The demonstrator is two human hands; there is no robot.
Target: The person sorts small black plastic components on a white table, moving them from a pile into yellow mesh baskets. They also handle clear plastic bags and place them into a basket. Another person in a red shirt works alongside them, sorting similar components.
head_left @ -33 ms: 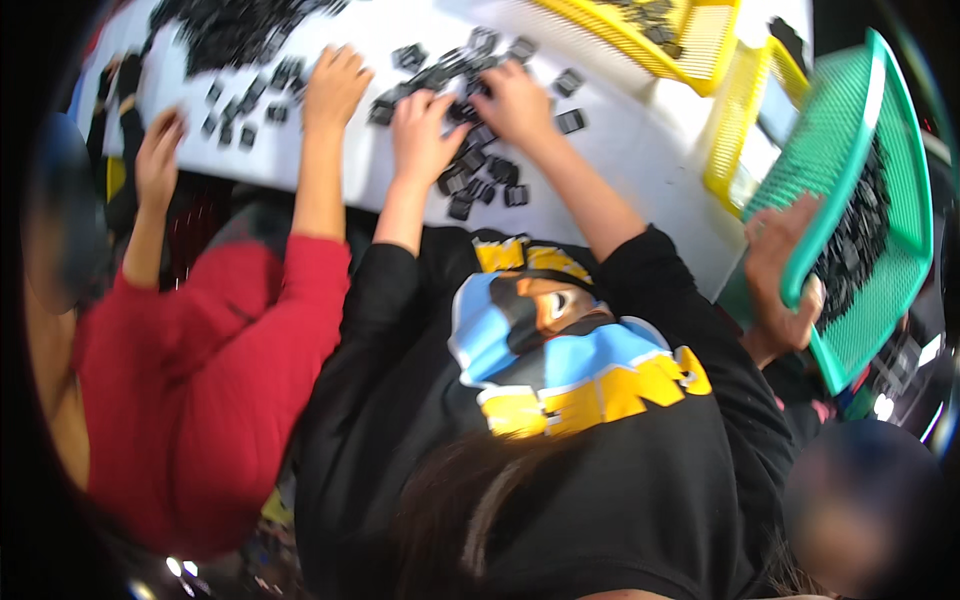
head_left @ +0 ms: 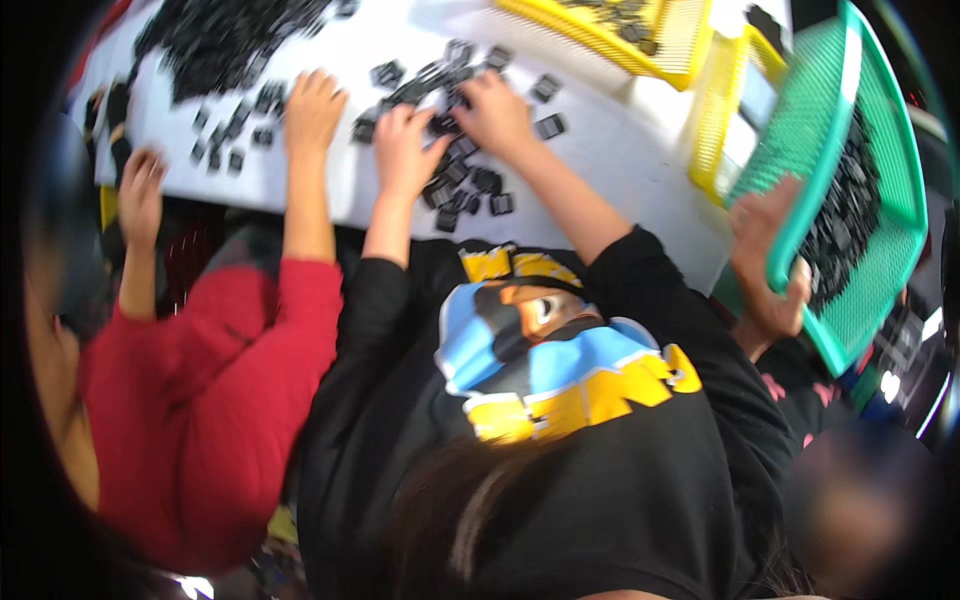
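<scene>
My left hand (head_left: 404, 152) rests on the white table with its fingers reaching into a loose cluster of small black plastic pieces (head_left: 448, 190). Its thumb stands apart from the fingers, and nothing shows gripped in it. My right hand (head_left: 496, 112) comes in from the right and touches the same cluster. Its thumb and fingers are apart around some pieces, with the fingertips partly hidden. More of these roughly square pieces lie below and beside my hands, a few of them singly at the right.
At the left, a person in a red sleeve (head_left: 310, 320) has a hand beside other black pieces. Behind lies a large black heap (head_left: 215, 45). Yellow baskets (head_left: 700, 130) stand at the right. Another person's hand (head_left: 765, 265) holds a tilted green basket (head_left: 890, 260) of black pieces.
The whole view has shifted slightly, so most things sit a little farther left. My hands remain at the cluster, with no piece visibly taken up or let go.
</scene>
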